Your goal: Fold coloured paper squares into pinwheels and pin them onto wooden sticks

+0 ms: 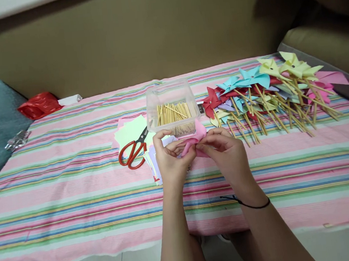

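Paper (200, 130), pink, curled, between left hand (172, 160) and right hand (231, 154); both hands pinching it.

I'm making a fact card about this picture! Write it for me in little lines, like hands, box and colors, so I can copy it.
Hands: left hand and right hand both pinch bent pink paper
Wrist: black string around the right one
Box: clear box with wooden sticks inside
Tool: scissors with red handles, partly on paper sheets
Pile: pinwheels at the right; red, blue, yellow, pink, purple
Cover: striped cloth
Far left: red bag
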`<action>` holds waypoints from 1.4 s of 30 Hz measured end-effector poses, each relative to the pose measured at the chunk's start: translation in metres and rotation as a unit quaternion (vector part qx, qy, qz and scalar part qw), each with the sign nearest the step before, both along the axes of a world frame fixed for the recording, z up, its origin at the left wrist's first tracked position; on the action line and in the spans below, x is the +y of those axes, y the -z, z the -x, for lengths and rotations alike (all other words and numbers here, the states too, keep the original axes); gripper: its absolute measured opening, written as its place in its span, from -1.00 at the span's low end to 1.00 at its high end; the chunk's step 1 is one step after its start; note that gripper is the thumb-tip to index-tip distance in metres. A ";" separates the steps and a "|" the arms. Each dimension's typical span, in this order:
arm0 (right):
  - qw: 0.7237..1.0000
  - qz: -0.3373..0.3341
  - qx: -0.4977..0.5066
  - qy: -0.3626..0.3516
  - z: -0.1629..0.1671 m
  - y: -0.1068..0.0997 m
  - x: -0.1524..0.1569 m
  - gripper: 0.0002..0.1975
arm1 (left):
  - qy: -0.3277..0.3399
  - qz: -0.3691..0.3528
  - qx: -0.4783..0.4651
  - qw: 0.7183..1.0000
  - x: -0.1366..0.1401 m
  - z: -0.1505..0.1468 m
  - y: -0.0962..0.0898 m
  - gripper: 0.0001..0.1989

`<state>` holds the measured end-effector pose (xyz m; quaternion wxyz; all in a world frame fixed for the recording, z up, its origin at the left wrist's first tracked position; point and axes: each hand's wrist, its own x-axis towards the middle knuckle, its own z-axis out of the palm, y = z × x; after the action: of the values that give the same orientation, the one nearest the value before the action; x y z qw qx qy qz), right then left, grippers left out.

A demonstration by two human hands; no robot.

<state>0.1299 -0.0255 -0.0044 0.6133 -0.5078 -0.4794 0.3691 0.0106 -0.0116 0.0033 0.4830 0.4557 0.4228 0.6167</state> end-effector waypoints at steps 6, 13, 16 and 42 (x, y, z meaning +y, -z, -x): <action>0.999 0.008 0.033 -0.016 -0.002 -0.001 0.000 -0.97 | 0.003 -0.001 -0.015 1.000 0.000 0.001 0.001 -0.43; 1.000 -0.011 -0.008 0.007 -0.002 -0.001 0.002 -0.97 | -0.003 0.001 -0.006 1.000 -0.002 -0.001 -0.001 -0.43; 1.000 -0.012 0.004 0.005 -0.002 -0.004 0.002 -0.93 | -0.016 0.011 -0.016 1.000 -0.002 -0.003 0.000 -0.42; 0.980 0.100 0.155 -0.069 -0.015 -0.006 0.002 -0.18 | 0.042 0.074 -0.075 0.994 0.003 0.002 0.006 -0.44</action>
<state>0.1453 -0.0231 0.0013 0.5995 -0.4692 -0.3724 0.5309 0.0082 -0.0083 -0.0028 0.5709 0.3890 0.4104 0.5952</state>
